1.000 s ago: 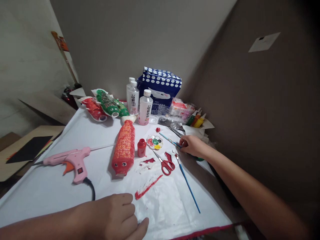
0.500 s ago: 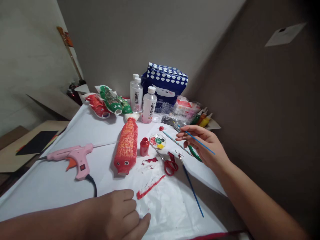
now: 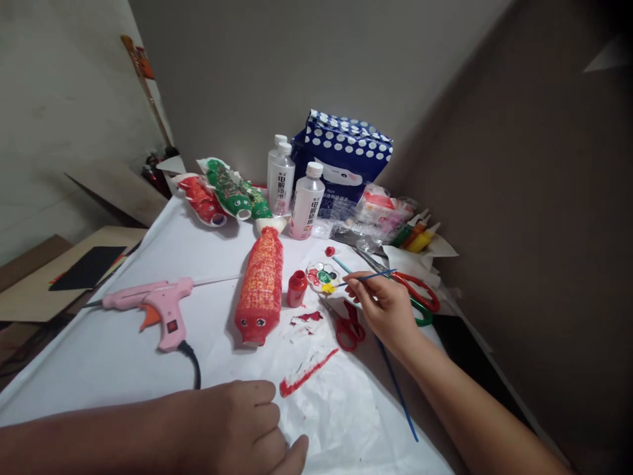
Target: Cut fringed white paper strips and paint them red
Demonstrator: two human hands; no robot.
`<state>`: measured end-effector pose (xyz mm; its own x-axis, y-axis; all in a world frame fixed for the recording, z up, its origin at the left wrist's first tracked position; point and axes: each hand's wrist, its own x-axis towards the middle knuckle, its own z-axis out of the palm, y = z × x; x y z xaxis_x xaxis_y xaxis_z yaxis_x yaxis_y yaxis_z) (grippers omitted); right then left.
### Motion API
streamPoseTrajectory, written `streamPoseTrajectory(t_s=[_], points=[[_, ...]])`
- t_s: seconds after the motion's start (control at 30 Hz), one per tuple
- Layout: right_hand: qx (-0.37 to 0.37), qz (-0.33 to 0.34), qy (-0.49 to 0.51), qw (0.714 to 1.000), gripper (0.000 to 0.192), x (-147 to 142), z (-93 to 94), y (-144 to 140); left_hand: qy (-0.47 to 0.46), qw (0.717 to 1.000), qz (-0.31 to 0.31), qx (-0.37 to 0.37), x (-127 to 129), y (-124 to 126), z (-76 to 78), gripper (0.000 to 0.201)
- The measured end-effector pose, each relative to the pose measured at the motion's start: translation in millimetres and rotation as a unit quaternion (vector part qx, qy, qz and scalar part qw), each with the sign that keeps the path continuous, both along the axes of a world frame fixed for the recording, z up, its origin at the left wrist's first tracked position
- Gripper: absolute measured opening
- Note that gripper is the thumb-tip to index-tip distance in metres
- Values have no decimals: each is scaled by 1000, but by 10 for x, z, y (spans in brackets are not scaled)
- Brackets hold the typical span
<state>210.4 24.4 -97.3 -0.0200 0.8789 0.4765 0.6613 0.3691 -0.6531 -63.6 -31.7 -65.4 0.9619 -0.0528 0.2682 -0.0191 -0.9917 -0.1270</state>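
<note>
My right hand (image 3: 383, 305) pinches a thin blue paintbrush (image 3: 372, 277), its tip at the small round paint palette (image 3: 320, 276) with red, green and yellow wells. My left hand (image 3: 242, 425) rests as a loose fist on the white paper (image 3: 113, 363) near the front edge, holding nothing. A red-painted bottle fish (image 3: 261, 285) lies in the middle, with a small red paint jar (image 3: 297, 289) beside it. Red scissors (image 3: 349, 324) lie under my right hand. A second blue paintbrush (image 3: 398, 399) lies on the paper by my right forearm.
A pink glue gun (image 3: 153, 305) with a black cord lies at the left. At the back stand white bottles (image 3: 306, 201), a blue dotted bag (image 3: 349, 158), red and green bottle fish (image 3: 220, 194), paint tubes (image 3: 418, 236) and red-and-green scissors (image 3: 419, 298). A wall closes the right side.
My right hand picked a thin paintbrush off the table, lifted it, then brought its tip to the palette. My left hand stayed put. The view shifted slightly.
</note>
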Motion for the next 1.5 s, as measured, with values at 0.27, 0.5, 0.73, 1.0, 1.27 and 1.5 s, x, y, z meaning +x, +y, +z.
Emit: streamPoseTrajectory(t_s=[0.27,0.5,0.73,1.0,1.27,1.5], points=[[17,10,-57,998,17,17,-43,13,-1,998,55,-10,7,-45,-146,33],[26,11,-63,998,17,18,-54,22,1,999,39,-9,-9,-3,-86,34],[33,14,-65,997,17,20,-63,20,-1,999,49,12,21,88,40,26],[41,24,-57,997,15,39,-105,25,-139,986,93,0,64,105,-363,24],[82,-7,6,997,11,13,202,-207,-117,979,162,-29,72,105,-345,21],[123,130,22,984,20,-55,511,-693,-28,966,249,-62,61,75,-392,18]])
